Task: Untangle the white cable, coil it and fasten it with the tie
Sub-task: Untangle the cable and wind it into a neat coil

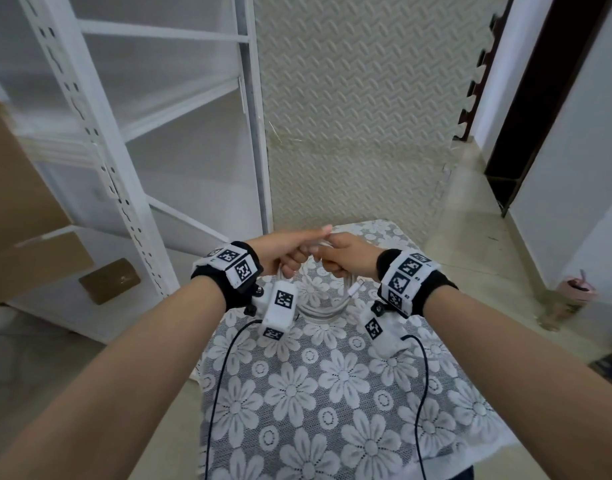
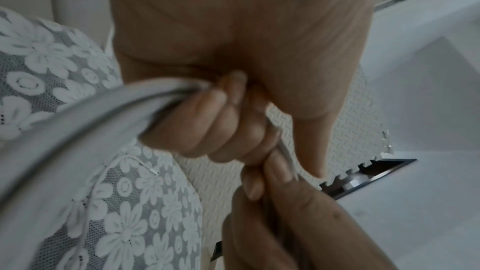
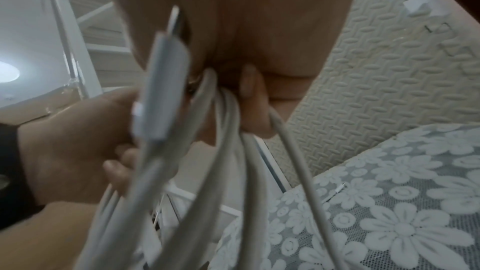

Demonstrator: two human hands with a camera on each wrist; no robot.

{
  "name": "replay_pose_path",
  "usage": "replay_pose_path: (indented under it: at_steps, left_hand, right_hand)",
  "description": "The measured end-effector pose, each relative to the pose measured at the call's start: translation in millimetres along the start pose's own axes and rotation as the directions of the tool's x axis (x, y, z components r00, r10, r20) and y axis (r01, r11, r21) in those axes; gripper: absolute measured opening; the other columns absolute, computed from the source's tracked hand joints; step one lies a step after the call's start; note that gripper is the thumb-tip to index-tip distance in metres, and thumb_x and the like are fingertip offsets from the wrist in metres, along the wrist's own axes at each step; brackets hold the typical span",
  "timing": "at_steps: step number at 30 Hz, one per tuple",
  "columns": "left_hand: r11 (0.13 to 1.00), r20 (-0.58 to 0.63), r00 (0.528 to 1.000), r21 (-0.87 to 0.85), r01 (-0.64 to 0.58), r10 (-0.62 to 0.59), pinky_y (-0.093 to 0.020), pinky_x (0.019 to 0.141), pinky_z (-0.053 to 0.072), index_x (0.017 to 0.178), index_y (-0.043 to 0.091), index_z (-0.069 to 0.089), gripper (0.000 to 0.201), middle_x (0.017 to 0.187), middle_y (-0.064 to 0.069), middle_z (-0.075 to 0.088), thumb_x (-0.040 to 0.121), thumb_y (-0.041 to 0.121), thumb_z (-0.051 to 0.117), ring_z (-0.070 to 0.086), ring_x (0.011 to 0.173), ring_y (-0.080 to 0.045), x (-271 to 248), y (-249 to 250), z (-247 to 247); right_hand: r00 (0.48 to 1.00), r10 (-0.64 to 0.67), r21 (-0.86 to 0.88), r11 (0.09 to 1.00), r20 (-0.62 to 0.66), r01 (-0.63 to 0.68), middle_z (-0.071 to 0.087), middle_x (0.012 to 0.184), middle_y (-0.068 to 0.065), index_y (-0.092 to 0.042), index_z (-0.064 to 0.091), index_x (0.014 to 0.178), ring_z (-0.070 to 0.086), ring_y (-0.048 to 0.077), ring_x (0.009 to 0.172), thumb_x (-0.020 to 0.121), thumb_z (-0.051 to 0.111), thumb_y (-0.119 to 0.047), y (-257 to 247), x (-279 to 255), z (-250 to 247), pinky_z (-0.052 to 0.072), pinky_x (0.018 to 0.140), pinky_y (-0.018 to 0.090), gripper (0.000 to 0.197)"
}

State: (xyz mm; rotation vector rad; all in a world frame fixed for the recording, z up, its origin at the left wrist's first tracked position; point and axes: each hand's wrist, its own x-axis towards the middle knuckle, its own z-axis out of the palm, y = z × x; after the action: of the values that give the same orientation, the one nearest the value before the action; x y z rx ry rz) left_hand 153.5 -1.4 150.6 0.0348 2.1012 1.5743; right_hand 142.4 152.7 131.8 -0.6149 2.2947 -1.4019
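The white cable [image 1: 320,301] hangs in several loops above the table [image 1: 332,403], which has a flowered lace cloth. Both hands meet at the top of the coil. My left hand [image 1: 297,259] grips the bundled loops [image 2: 103,114] with curled fingers [image 2: 221,118]. My right hand [image 1: 332,263] holds the same strands [image 3: 228,141] close beside it, fingers [image 3: 249,93] curled round them. One plug end [image 1: 355,289] sticks out below the right hand and dangles blurred [image 3: 161,89] in the right wrist view. A thin white strand [image 2: 153,169], possibly the tie, lies on the cloth [image 3: 337,189].
A white metal rack [image 1: 142,133] stands to the left with cardboard boxes [image 1: 20,209] beside it. A textured foam mat [image 1: 349,116] stands behind the table. A pink cup [image 1: 574,292] sits on the floor at right. Black wrist-camera leads [image 1: 221,375] trail over the cloth.
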Motion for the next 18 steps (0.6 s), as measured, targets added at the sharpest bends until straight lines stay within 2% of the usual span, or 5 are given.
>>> replay_pose_path:
  at_steps: [4, 8, 13, 16, 18]
  left_hand:
    - [0.993, -0.118, 0.988, -0.045, -0.109, 0.103, -0.015, 0.036, 0.010, 0.043, 0.022, 0.049, 0.056, 0.043, 0.011, 0.020, 0.093, 0.046, 0.053, 0.014, 0.036, -0.003, 1.7, -2.5, 3.7]
    - [0.982, -0.180, 0.972, -0.079, -0.170, 0.154, -0.016, 0.036, 0.010, 0.055, 0.023, 0.035, 0.047, 0.044, 0.012, 0.020, 0.094, 0.040, 0.054, 0.014, 0.037, -0.004, 1.3, -2.1, -0.4]
    - [0.971, -0.216, 0.958, -0.104, -0.214, 0.188, -0.016, 0.036, 0.010, 0.052, 0.027, 0.028, 0.052, 0.043, 0.012, 0.019, 0.094, 0.039, 0.055, 0.013, 0.037, -0.004, 0.5, -5.1, -10.4]
    - [0.956, -0.305, 0.937, -0.180, -0.230, 0.168, -0.015, 0.034, 0.011, 0.054, 0.025, 0.027, 0.050, 0.042, 0.012, 0.020, 0.094, 0.039, 0.056, 0.014, 0.035, -0.004, 1.4, -7.2, -17.5]
    - [0.932, -0.366, 0.918, -0.256, -0.257, 0.152, -0.014, 0.033, 0.013, 0.056, 0.024, 0.027, 0.050, 0.042, 0.011, 0.020, 0.093, 0.039, 0.056, 0.014, 0.034, -0.004, 3.8, -8.5, -20.1]
  right_hand:
    - [0.996, -0.070, 0.035, 0.997, -0.054, 0.072, 0.056, 0.063, 0.004, -0.009, 0.058, 0.085, 0.053, 0.003, 0.046, 0.097, 0.050, -0.023, -3.7, -3.5, -4.3, 0.045, 0.051, 0.015, 0.019]
    - [0.987, -0.009, 0.102, 0.995, -0.159, 0.025, 0.070, 0.075, 0.005, -0.006, 0.066, 0.090, 0.067, 0.012, 0.068, 0.098, 0.037, -0.045, -8.1, -7.8, -8.9, 0.052, 0.066, 0.021, 0.050]
    - [0.963, 0.080, 0.008, 0.997, -0.256, -0.080, 0.073, 0.095, 0.006, -0.012, 0.070, 0.093, 0.058, 0.009, 0.068, 0.096, 0.027, -0.058, -0.5, -8.3, -17.8, 0.032, 0.050, 0.023, 0.063]
    - [0.952, 0.148, 0.086, 0.988, -0.267, -0.130, 0.073, 0.096, 0.002, -0.018, 0.069, 0.093, 0.060, 0.008, 0.078, 0.095, 0.027, -0.059, 2.3, -14.2, -18.8, 0.036, 0.063, 0.028, 0.058]
    - [0.964, 0.147, 0.201, 0.974, -0.221, -0.102, 0.074, 0.099, 0.000, -0.017, 0.067, 0.106, 0.064, 0.011, 0.092, 0.093, 0.027, -0.062, 7.9, -13.1, -18.9, 0.040, 0.052, 0.023, 0.061]
